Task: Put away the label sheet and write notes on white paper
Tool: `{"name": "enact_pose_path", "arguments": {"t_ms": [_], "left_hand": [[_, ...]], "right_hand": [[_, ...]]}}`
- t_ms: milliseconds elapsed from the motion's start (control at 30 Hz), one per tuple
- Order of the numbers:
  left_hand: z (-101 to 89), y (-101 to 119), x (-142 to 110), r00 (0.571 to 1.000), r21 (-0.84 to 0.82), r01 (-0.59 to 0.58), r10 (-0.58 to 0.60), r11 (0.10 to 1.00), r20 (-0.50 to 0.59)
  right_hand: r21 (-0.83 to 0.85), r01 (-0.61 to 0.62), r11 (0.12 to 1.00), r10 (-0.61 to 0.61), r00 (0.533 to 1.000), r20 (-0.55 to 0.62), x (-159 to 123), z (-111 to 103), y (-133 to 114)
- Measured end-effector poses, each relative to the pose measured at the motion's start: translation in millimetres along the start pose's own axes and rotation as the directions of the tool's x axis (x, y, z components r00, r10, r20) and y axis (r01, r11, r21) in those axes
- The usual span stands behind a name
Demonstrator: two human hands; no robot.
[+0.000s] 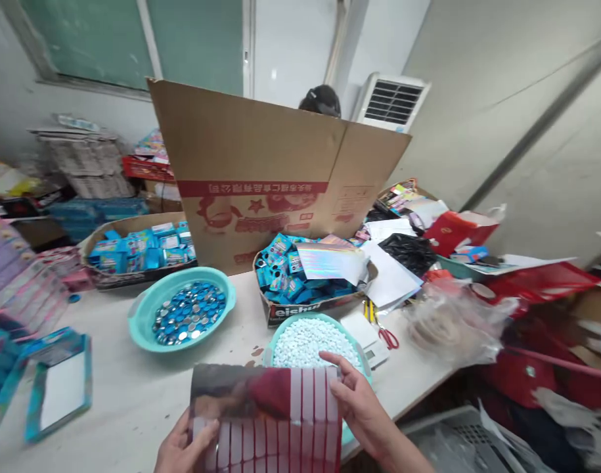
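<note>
A glossy, mirror-like sheet (pixel 267 420) with dark red lines between rows of pale strips is held up at the bottom middle. My left hand (pixel 184 443) grips its left edge, the thumb lying across the front. At the upper right edge, my right hand (pixel 356 404) pinches the sheet with its thumb in front; the index finger points outward. Just behind the sheet stands a turquoise basin (pixel 269 355) full of small white pellets (pixel 314 341), its near part hidden. Another turquoise basin (pixel 137 328), holding blue and silver round discs (pixel 192 312), is farther left.
Behind the basins are a carton (pixel 290 314) of small blue boxes with shiny sheets on top, and another such carton (pixel 133 279). A tall cardboard flap (pixel 261 144) partly hides a person (pixel 321 100). Red-handled scissors (pixel 387 338), a small scale (pixel 376 355) and plastic bags (pixel 452 322) lie right.
</note>
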State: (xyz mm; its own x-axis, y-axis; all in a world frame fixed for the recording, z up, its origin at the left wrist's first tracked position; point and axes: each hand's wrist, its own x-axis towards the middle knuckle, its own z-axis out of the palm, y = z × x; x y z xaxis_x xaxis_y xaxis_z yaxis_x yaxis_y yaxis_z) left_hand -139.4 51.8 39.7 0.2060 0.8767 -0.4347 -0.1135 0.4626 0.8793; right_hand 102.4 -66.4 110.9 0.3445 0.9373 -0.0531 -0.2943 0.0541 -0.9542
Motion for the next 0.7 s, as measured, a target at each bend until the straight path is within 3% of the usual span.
{"name": "enact_pose_path", "arguments": {"t_ms": [67,167,300,400,467,567,633,700], "left_hand": [[21.7,13.3,2.0,0.997,-0.089,0.025,-0.018,0.996,0.075],[56.7,24.8,4.6,0.988,-0.093,0.046,-0.032,0.995,0.149],[102.3,32.2,13.4,0.978,-0.070,-0.036,0.049,0.997,0.201],[141.7,52.5,32.6,0.957,-0.039,-0.088,0.096,0.995,0.272],[176.0,78.9,51.8,0.930,0.023,-0.157,0.140,0.987,0.340],[242.4,130.8,88.1,0.853,0.147,-0.316,0.213,0.937,0.476],[293.6,163.4,117.6,0.804,0.212,-0.376,0.204,0.902,0.558],[344.1,185.9,150.9,0.790,0.306,-0.395,0.151,0.866,0.594]], "right_hand": [[0.122,-0.005,0.993,0.002,1.000,0.030,-7.5,-7.0,1.8],[0.101,-0.015,0.995,0.016,1.000,-0.006,-10.5,-24.5,8.3],[0.125,0.026,0.992,-0.015,0.996,-0.092,2.6,-67.6,4.5],[0.152,0.064,0.986,-0.048,0.993,-0.105,29.3,-121.6,-13.9],[0.122,0.098,0.988,-0.070,0.974,-0.217,58.4,-168.9,-27.6],[0.043,0.167,0.985,-0.127,0.872,-0.472,117.1,-246.1,-42.8],[0.024,0.187,0.982,-0.145,0.829,-0.540,160.3,-291.8,-48.2],[0.029,0.186,0.982,-0.140,0.823,-0.550,201.2,-326.5,-50.3]]}}
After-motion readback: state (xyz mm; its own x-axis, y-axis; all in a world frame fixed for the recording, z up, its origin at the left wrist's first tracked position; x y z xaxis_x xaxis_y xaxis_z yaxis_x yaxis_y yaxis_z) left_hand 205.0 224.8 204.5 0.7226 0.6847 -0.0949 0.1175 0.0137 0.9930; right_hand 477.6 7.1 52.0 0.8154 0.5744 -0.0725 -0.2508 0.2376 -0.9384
